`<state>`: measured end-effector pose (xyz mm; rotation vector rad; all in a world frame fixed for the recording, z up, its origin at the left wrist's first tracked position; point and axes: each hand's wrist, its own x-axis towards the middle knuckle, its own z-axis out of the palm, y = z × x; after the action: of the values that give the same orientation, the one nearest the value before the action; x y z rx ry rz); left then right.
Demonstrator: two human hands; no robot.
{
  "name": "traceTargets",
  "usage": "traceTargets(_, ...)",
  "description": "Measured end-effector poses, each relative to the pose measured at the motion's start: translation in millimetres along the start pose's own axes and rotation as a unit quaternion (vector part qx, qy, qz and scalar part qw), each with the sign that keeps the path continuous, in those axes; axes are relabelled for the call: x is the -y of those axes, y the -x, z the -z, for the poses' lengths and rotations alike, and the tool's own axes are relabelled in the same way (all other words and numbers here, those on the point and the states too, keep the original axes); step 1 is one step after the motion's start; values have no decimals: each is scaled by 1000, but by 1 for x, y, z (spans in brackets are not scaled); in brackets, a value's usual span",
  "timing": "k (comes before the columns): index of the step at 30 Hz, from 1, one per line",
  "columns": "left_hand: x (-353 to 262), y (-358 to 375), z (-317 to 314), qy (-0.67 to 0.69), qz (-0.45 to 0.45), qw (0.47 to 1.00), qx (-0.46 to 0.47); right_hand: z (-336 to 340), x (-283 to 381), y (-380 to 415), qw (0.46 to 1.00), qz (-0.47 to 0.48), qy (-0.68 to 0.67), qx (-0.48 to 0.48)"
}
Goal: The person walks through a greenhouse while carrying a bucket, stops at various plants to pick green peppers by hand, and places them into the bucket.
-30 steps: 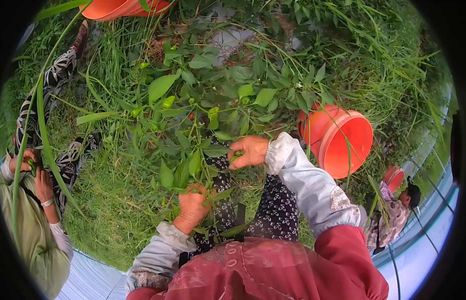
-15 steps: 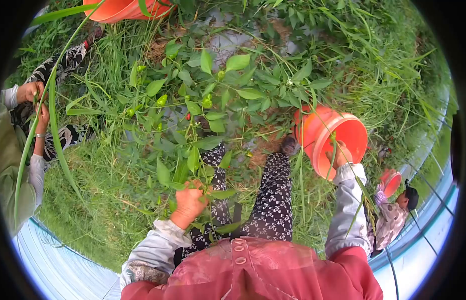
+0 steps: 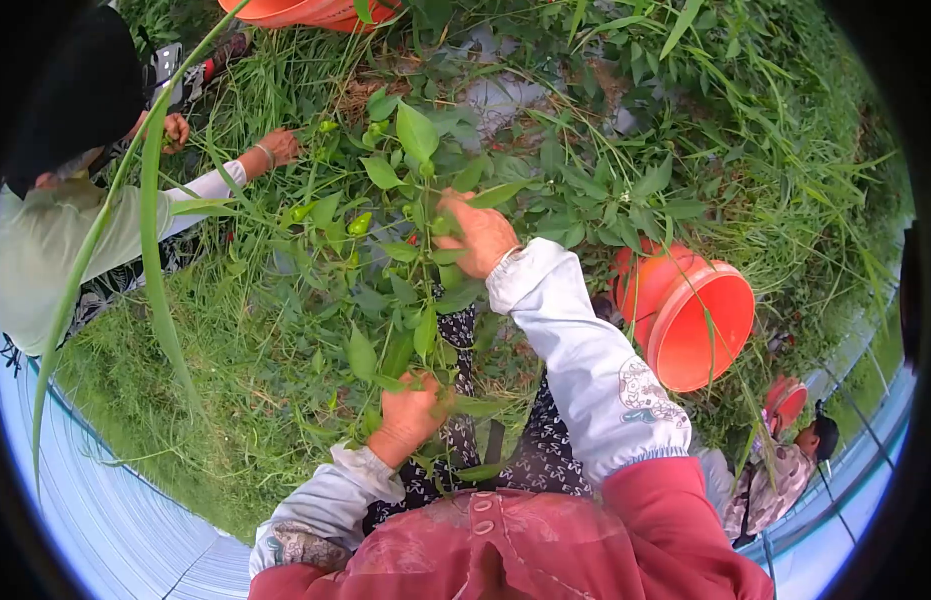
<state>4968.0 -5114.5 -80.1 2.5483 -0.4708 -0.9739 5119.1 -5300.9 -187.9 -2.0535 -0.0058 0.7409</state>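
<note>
My left hand [image 3: 410, 415] is closed around the leafy stem of a pepper plant [image 3: 417, 130], low in front of my legs. My right hand [image 3: 475, 235] reaches into the upper part of that plant, fingers and thumb bent but apart; leaves partly cover the fingertips. Just left of it is a small green pepper [image 3: 409, 213], and a bright green pepper [image 3: 360, 224] hangs farther left. A bit of red shows among the leaves beside my right hand. On my right, an orange bucket [image 3: 650, 295] lies tilted with its mouth toward me.
At left, another person [image 3: 60, 245] reaches a hand [image 3: 278, 148] into the plants. More orange buckets [image 3: 315, 10] stand at the top. A person in a dark cap [image 3: 775, 480] is at far right near a red bucket [image 3: 784, 400]. Long grass blades [image 3: 150, 240] cross the left side.
My right hand has left the orange bucket's mouth and moved left to the pepper plant. My left hand keeps its grip. The person at left has leaned in and stretched out an arm.
</note>
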Motion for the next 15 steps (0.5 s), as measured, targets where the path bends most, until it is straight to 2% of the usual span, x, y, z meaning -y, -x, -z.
traceTargets(1,-1,-3,3,1,2,1000,-6,-2,1,1,999,13,43,-6)
traceTargets(4,2,-3,1,14,-5,1000,-16,-5,8,8,996,66,55,-22)
traceTargets(6,3,-2,2,16,-23,999,15,-1,20,11,991,82,105,-22)
traceTargets(8,5,0,-5,22,-8,1000,20,-2,37,10,985,-40,166,39)
traceTargets(9,4,0,-8,26,3,999,28,-3,31,15,987,30,155,4)
traceTargets(10,4,0,-7,27,3,999,27,-12,24,13,987,31,157,4)
traceTargets(11,3,-1,-6,19,-1,1000,25,-25,14,9,995,-77,51,44)
traceTargets(14,2,-1,-6,13,12,999,36,-46,-12,16,994,-109,-9,8)
traceTargets(15,1,0,-6,12,31,998,51,-67,-41,20,998,-52,-19,2)
